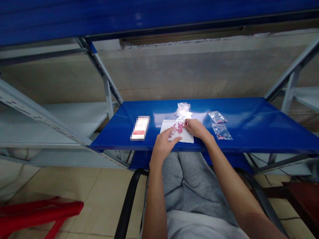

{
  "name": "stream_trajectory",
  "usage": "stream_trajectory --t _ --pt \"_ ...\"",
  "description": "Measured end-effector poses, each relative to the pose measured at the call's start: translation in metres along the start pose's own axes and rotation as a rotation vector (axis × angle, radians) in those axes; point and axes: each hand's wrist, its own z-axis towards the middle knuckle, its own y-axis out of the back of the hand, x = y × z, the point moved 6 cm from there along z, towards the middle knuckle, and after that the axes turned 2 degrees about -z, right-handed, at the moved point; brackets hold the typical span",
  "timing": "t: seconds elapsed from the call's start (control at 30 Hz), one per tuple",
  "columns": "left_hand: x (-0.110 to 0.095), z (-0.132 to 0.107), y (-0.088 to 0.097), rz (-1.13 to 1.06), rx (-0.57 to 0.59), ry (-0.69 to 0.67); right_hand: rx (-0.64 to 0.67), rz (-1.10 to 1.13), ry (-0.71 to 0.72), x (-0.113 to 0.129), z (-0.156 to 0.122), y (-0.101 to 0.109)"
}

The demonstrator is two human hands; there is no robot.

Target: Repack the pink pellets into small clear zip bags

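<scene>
Left hand (164, 142) is resting on the white sheet's (189, 137) near-left edge, grip loosely open, thumb and forefinger spreading apart. Right hand (197, 128) is lying on the sheet's right side, fingertips reaching the pink beads (179, 127) heaped at sheet centre; its grip, cannot tell. Two clear bags (221, 131) are lying right of the sheet, a bag pile (183, 108) just beyond it, a blurred box (140, 127) left, all on the blue shelf (261, 126)

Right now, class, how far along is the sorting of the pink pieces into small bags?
Done: two filled bags lie right of the white sheet. In hand: the left hand rests on that sheet, the right hand touches the loose pink pieces. Left: those pieces and the stack of clear bags behind.
</scene>
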Motion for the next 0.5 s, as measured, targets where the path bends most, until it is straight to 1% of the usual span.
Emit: stream_trajectory --t 0.1,0.17,0.23,0.3,0.37,0.43,0.5 --pt "0.001 0.000 0.000 -0.006 -0.004 -0.001 -0.040 0.076 0.006 -0.002 -0.004 0.004" --pt "0.000 0.000 -0.001 -0.015 -0.003 -0.003 -0.102 0.210 0.017 -0.002 -0.009 0.010" --pt "-0.001 0.001 -0.003 -0.024 -0.004 -0.009 -0.141 0.398 0.054 0.002 -0.016 0.015" --pt "-0.003 0.001 -0.004 -0.034 -0.004 -0.019 -0.116 0.602 0.123 0.014 -0.023 0.016" --pt "-0.005 0.003 -0.004 -0.063 0.000 -0.028 -0.061 0.756 0.196 0.030 -0.030 0.017" --pt "-0.007 0.004 -0.003 -0.125 0.007 -0.032 -0.040 0.821 0.243 0.045 -0.036 0.020" --pt "-0.007 0.004 -0.003 -0.188 0.012 -0.028 -0.048 0.819 0.260 0.056 -0.042 0.025"
